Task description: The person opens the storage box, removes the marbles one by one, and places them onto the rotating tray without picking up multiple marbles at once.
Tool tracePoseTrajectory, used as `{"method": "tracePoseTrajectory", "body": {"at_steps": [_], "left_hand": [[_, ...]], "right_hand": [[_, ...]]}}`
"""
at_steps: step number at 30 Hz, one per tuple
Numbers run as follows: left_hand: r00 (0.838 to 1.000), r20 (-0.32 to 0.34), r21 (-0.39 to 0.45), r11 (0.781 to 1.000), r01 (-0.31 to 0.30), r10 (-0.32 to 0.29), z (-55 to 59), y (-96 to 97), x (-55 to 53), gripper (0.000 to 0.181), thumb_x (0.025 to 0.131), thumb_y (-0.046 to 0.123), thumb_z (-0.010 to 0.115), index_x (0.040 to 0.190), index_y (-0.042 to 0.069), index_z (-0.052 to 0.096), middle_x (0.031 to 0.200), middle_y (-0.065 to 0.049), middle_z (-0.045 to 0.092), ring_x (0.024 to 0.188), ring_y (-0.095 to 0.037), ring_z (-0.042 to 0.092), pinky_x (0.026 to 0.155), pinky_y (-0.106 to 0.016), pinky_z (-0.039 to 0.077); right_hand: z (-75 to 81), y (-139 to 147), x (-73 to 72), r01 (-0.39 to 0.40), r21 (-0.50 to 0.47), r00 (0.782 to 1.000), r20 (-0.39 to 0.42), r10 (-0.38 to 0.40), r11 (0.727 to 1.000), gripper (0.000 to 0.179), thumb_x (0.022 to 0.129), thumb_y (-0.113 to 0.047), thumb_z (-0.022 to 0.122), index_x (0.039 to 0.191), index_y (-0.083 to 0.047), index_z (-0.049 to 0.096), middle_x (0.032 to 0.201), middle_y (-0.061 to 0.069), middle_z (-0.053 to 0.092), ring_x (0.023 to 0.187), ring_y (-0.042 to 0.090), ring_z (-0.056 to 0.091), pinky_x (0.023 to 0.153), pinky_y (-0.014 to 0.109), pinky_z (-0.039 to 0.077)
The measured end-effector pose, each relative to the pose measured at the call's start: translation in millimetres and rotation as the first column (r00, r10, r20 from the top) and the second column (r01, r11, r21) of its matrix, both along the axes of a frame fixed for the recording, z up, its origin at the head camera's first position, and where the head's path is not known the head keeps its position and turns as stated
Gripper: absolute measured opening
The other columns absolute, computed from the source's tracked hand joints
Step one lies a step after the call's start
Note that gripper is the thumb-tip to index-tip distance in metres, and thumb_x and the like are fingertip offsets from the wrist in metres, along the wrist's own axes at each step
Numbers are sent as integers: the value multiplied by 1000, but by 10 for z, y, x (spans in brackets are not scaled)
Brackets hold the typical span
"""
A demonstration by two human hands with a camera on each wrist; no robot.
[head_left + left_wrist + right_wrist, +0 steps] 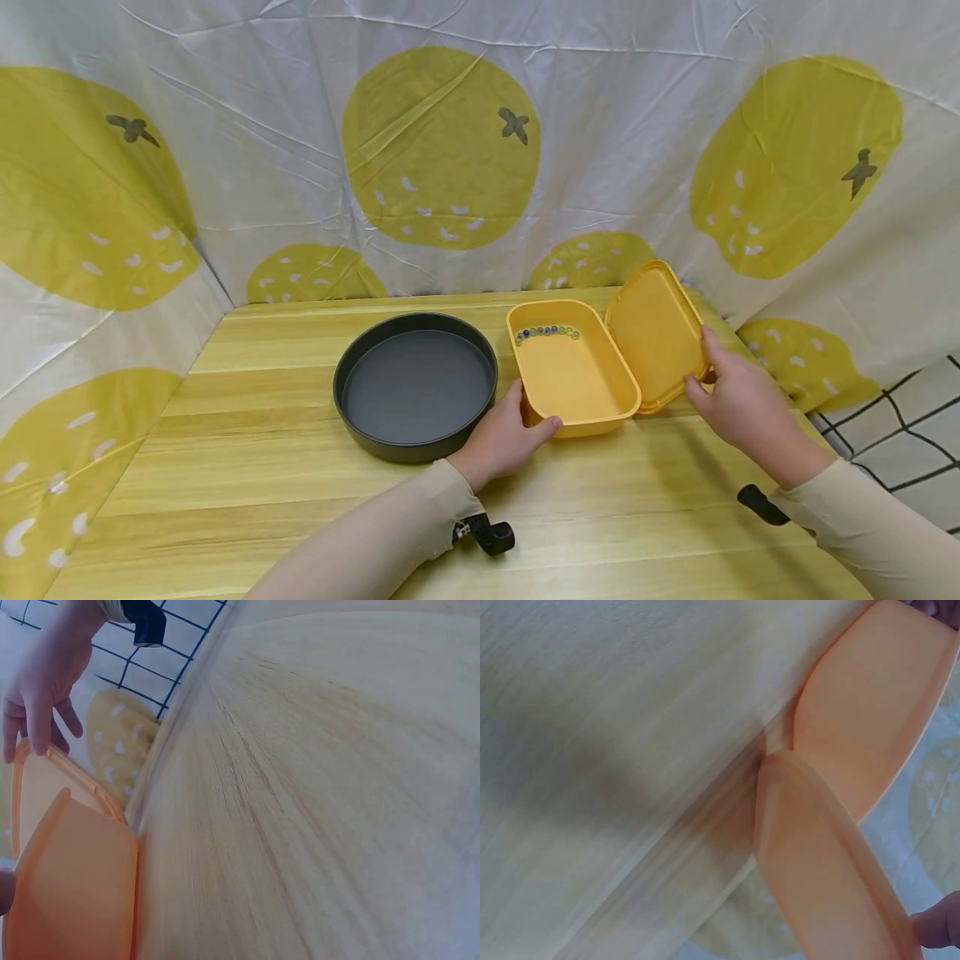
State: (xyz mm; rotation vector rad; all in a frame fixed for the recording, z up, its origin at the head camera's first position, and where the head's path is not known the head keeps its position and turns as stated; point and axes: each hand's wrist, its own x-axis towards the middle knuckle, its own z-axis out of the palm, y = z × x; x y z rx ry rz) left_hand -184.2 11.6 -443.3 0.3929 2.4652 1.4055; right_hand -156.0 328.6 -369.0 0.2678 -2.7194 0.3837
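Note:
A yellow-orange plastic box (577,387) stands on the table with several glass marbles (546,332) lined up along its far end. My left hand (504,437) grips the box's near left corner, thumb over the rim. To the right, my right hand (738,404) pinches the edge of the matching lid (654,337), which is tilted up beside the box. In the right wrist view the lid (817,855) leans against the box (870,705), with the thumb on its edge. A dark grey round pan (416,387) sits left of the box; its inside shows nothing.
The wooden table (247,467) ends at a white curtain (285,150) with yellow fruit prints. A black wire grid (900,433) stands past the table's right edge. Dark wrist-camera mounts stick out below both wrists.

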Motion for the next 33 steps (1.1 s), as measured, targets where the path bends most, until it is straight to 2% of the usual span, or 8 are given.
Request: {"method": "tracePoseTrajectory", "body": {"at_steps": [8, 15, 20, 29, 31, 33], "left_hand": [[1000, -4, 5, 1000, 4, -4, 4, -1, -3, 86, 99, 54, 67, 164, 12, 30, 158, -8, 52, 147, -26, 50, 123, -49, 39], [1000, -5, 12, 1000, 4, -4, 1, 3, -1, 83, 99, 52, 68, 163, 12, 32, 157, -7, 53, 147, -25, 50, 123, -49, 39], [1000, -3, 12, 1000, 4, -4, -2, 7, -1, 82, 99, 52, 68, 162, 13, 33, 158, -7, 52, 147, -25, 49, 123, -50, 39], [1000, -3, 5, 1000, 4, -4, 11, 7, 7, 83, 100, 51, 68, 163, 11, 32, 158, -9, 52, 147, -25, 49, 123, -49, 39], [1000, -3, 6, 1000, 4, -4, 12, 9, 8, 83, 100, 50, 68, 163, 10, 31, 158, -10, 51, 147, -25, 49, 124, -50, 39], [1000, -2, 11, 1000, 5, -5, 18, 12, 12, 84, 100, 49, 68, 164, 9, 31, 158, -10, 51, 147, -25, 49, 124, -50, 38]], "right_hand": [[-14, 127, -33, 39, -4, 997, 68, -39, 999, 79, 91, -10, 75, 151, 22, 35, 87, 25, 68, 72, 30, 63, 58, 38, 48], [-47, 214, -41, 54, 7, 995, 79, -54, 999, 79, 91, -12, 76, 149, 23, 37, 85, 22, 66, 71, 27, 60, 58, 36, 46], [-71, 279, -39, 80, 9, 990, 112, -80, 997, 80, 92, -15, 76, 150, 23, 36, 88, 25, 65, 72, 30, 60, 57, 38, 45], [-111, 390, -40, 112, 13, 981, 161, -112, 994, 80, 94, -19, 74, 151, 22, 34, 97, 39, 63, 73, 38, 60, 58, 51, 48], [-128, 416, -43, 119, 17, 978, 171, -120, 993, 81, 94, -19, 74, 150, 23, 34, 103, 45, 61, 77, 47, 63, 61, 57, 50], [-144, 446, -46, 132, 20, 971, 200, -133, 991, 83, 95, -20, 73, 151, 25, 31, 116, 51, 57, 89, 58, 63, 69, 64, 51]]}}
